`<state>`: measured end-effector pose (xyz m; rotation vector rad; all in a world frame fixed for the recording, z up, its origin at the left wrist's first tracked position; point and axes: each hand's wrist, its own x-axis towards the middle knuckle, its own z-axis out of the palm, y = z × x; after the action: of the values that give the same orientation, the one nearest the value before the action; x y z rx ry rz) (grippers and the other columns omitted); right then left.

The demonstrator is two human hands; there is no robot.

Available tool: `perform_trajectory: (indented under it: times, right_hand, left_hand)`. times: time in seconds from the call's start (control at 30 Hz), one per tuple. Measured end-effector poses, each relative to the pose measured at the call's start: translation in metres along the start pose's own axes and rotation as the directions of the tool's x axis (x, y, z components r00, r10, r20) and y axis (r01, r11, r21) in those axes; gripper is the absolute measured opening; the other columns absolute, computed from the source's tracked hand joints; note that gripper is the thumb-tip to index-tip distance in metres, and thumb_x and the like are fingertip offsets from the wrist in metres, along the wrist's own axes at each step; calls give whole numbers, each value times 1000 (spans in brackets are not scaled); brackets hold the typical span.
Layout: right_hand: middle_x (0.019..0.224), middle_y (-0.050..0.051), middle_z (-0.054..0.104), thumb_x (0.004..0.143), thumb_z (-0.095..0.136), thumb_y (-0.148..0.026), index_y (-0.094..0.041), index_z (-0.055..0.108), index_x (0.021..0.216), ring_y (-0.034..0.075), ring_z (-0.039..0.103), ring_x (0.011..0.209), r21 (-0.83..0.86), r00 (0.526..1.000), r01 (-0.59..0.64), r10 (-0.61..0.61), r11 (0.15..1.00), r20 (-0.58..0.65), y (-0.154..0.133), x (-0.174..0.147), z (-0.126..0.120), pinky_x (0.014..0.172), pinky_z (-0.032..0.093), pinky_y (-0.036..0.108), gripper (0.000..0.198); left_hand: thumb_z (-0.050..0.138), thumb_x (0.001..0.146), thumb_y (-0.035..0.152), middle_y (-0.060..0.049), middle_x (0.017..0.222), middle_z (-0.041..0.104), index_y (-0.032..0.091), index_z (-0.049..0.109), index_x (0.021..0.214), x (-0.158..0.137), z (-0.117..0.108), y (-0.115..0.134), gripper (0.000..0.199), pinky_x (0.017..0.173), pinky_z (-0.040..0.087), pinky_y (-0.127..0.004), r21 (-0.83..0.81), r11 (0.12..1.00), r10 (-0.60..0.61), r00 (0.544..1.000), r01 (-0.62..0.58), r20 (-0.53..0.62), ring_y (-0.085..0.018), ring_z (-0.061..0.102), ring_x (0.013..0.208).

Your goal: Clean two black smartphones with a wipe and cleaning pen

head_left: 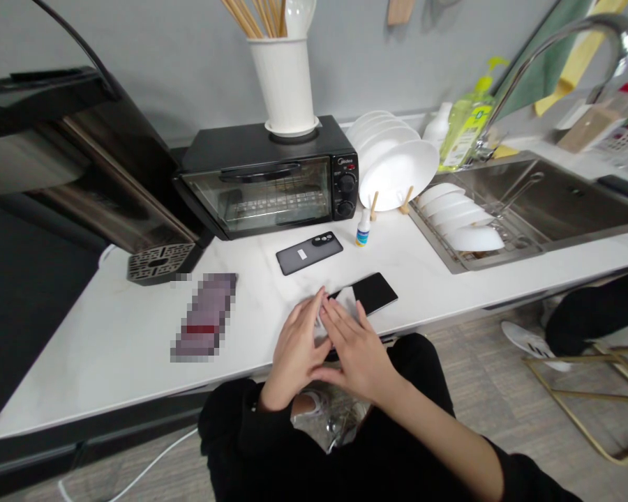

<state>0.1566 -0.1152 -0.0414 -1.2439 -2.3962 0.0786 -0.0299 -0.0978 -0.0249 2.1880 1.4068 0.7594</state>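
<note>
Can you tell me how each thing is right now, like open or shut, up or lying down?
Black toaster oven: door shut.
Grey phone: lying face down.
Black phone: flat, screen dark, under the left hand and right hand.
Small white dropper bottle: upright, capped.
White plates: standing on edge in a rack.

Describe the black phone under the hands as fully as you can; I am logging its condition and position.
The black phone is a slim slab with a glossy dark face, lying flat and angled near the front edge of the white counter. Its right end shows; the rest is hidden by the left hand and right hand, whose fingers rest over it beside something white. No damage is visible.
</note>
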Motion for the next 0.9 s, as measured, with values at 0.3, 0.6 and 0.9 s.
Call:
perform_trajectory:
  times: [0.3,0.6,0.9]
  right_hand:
    - [166,19,41,101,31,-77,-12,36,163,38,45,153,-156,929,-361,339,920,-152,63,-1,-16,129,17,69,91]
    - [170,12,37,105,34,-70,-15,33,164,27,35,160,-6,999,4,-4,1000,42,14,13,-5,131,23,59,81]
    - [170,14,35,97,37,-81,-14,27,167,34,33,160,-41,997,-73,73,996,0,24,-1,-12,131,16,66,97]
  left_hand:
    - [73,94,26,-9,163,48,35,8,170,0,-1,6,100,124,41,-49,-63,997,-54,999,54,-3,-29,50,147]
    - [73,95,34,-14,178,14,34,-7,170,-1,-2,-2,109,125,41,-48,-95,995,-26,999,22,-38,-33,47,151]
    - [77,91,26,-7,174,31,38,10,169,2,-2,-1,104,129,37,-45,-85,995,-52,998,49,-35,-28,45,153]
